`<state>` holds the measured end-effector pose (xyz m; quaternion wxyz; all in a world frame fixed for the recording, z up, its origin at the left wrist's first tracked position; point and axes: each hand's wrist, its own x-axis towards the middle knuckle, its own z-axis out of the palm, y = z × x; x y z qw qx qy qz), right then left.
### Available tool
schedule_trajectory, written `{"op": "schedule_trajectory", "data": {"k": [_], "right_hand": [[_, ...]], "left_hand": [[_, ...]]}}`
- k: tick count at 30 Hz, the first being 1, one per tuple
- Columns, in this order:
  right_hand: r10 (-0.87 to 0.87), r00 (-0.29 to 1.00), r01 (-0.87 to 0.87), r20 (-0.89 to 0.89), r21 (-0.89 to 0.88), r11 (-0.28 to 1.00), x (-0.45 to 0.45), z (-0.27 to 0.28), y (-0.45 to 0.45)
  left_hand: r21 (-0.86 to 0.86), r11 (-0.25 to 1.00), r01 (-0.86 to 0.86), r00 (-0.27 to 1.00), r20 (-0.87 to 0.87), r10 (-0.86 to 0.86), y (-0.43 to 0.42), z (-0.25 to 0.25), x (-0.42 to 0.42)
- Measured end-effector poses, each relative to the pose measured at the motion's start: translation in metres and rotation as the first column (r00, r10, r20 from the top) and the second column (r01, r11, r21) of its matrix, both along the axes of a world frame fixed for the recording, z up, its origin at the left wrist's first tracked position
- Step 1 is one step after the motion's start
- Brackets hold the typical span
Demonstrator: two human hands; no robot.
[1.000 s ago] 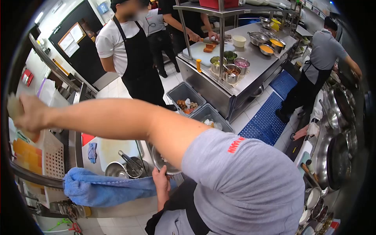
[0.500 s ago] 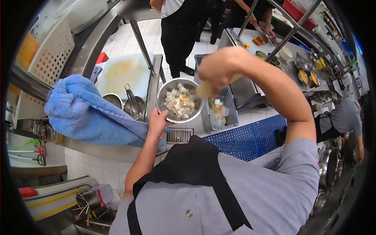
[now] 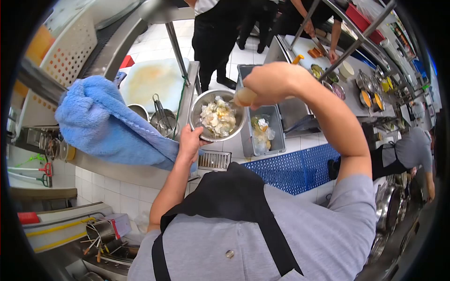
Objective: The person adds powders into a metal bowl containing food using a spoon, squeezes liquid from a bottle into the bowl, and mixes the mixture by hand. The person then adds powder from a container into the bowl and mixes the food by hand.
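Note:
My left hand (image 3: 191, 142) grips the near left rim of a round metal mixing bowl (image 3: 194, 118), thumb on the edge and fingers underneath. White and pale yellow chunks (image 3: 218, 117), some with orange-brown streaks, fill the middle of the bowl. Just past the bowl's upper right rim, my right hand (image 3: 269, 84) is wrapped round a pale squeeze bottle (image 3: 244, 97) with yellowish-brown contents. Its narrow tip points left over the bowl; most of the bottle is hidden by my fingers.
A blue towel (image 3: 101, 124) hangs at left, near a white cutting board (image 3: 154, 84) and a pot with tongs (image 3: 162, 119). A grey bin (image 3: 281, 140) holding waste stands below my right hand. A co-worker cuts orange food (image 3: 315, 53) on another board. Another person (image 3: 404, 147) bends at right.
The bottle has tilted slightly, and its tip now shows at the bowl's rim. The chunks have shifted within the bowl. The view has moved a little.

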<state>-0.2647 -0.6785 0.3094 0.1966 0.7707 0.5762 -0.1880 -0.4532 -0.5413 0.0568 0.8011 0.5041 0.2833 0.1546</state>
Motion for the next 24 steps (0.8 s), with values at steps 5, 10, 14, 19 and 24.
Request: {"op": "schedule_trajectory", "data": {"k": [5,10,14,19,24], "right_hand": [[0.064,0.998,-0.067,-0.021,-0.148,0.987,-0.002,-0.011,-0.005],[-0.116,0.966,0.092,0.232,0.112,0.989,0.036,0.003,0.006],[-0.073,0.978,0.056,0.196,0.094,0.994,0.027,0.009,0.006],[-0.037,0.980,0.016,0.198,0.109,0.994,0.024,0.005,0.008],[-0.005,0.995,0.000,0.098,0.052,0.999,0.014,0.012,0.009]], "left_hand": [[-0.034,0.999,-0.022,0.998,-0.061,0.020,-0.001,-0.005,-0.007],[-0.062,0.998,0.006,0.992,-0.124,-0.014,-0.013,-0.013,-0.015],[-0.077,0.997,0.023,0.991,-0.134,-0.033,-0.019,-0.013,-0.016],[-0.080,0.995,0.053,0.990,-0.125,-0.063,-0.019,-0.015,-0.011],[-0.087,0.995,0.038,0.993,-0.111,-0.048,-0.020,-0.004,-0.006]]}}
